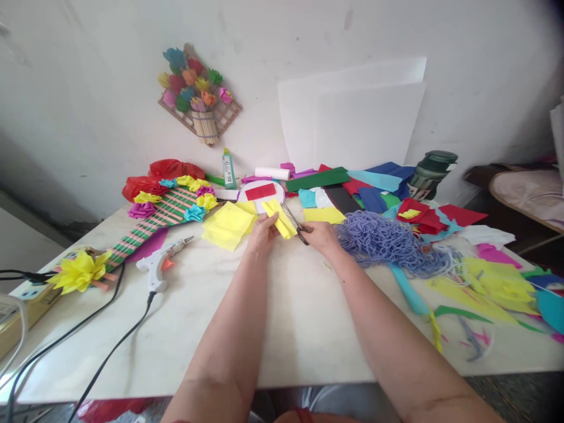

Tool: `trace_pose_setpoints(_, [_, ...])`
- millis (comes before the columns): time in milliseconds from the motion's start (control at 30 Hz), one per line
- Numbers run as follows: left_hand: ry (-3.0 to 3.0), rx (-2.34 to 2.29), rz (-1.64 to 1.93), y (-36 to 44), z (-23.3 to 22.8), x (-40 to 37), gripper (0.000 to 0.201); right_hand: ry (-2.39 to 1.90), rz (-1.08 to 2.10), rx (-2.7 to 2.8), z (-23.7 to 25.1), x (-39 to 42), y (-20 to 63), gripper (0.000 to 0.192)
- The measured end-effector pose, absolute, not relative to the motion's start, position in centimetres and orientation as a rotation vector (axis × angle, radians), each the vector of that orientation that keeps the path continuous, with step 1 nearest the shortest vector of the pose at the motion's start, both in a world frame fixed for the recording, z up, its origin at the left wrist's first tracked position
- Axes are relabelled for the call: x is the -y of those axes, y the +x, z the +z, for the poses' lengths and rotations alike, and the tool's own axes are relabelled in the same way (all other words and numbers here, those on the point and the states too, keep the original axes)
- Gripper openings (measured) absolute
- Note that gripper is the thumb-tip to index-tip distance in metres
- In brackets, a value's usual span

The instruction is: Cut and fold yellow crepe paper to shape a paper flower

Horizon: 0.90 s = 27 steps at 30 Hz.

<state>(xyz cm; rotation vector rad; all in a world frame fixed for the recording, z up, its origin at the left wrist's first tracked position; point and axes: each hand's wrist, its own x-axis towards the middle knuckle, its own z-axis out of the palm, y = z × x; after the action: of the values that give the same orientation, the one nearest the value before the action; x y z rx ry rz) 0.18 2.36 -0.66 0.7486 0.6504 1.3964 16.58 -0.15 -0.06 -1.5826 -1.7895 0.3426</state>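
Observation:
A folded piece of yellow crepe paper [282, 222] is gripped in my left hand [263, 230], above the middle of the table. My right hand [321, 236] holds dark-handled scissors [301, 229], their blades pointing up and left along the right side of the paper. Whether the blades touch the paper I cannot tell. Several flat yellow sheets [227, 226] lie left of my left hand. Behind the folded paper is a white disc [281, 192] with a red paper strip [261, 191] on it.
A glue gun [156, 264] with a black cord lies left, beside a green striped craft piece [147, 226] trimmed with paper flowers. Tangled purple yarn [383, 241] sits right of my right hand. A glue bottle [228, 169] and a dark green flask [434, 174] stand at the back.

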Motion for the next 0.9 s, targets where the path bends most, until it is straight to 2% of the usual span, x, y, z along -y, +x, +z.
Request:
trace_pose_setpoints(100, [0.767,-0.643,1.393,0.3,-0.5,-2.1,0.022,-1.724,0.163,1.913,0.2,0.4,16.3,0.031])
trace_pose_setpoints(267, [0.839,-0.655,1.396,0.4,-0.7,-2.2,0.025,-1.788,0.12,1.994,0.4,0.7,15.8,0.038])
trace_pose_setpoints(433, [0.953,-0.683,1.375,0.6,-0.7,-2.1,0.027,-1.701,0.087,1.897,0.6,0.8,15.7,0.028])
trace_pose_setpoints(500, [1.014,-0.685,1.343,0.6,-0.7,-2.0,0.029,-1.579,0.195,1.829,0.5,0.6,15.9,0.029])
trace_pose_setpoints(600, [1.102,-0.7,1.3,0.7,-0.5,-1.9,0.031,-1.362,0.537,1.722,0.1,0.3,15.9,0.037])
trace_pose_setpoints(667, [1.143,-0.712,1.277,0.7,-0.6,-1.9,0.032,-1.227,0.7,1.673,-0.2,0.1,15.8,0.035])
trace_pose_setpoints(767, [1.181,-0.727,1.243,0.8,-0.8,-2.0,0.032,-1.125,0.781,1.62,-0.6,0.0,15.4,0.027])
trace_pose_setpoints(900, [1.213,-0.75,1.211,1.1,-0.8,-2.0,0.036,-1.178,0.706,1.604,-0.9,-0.2,15.1,0.026])
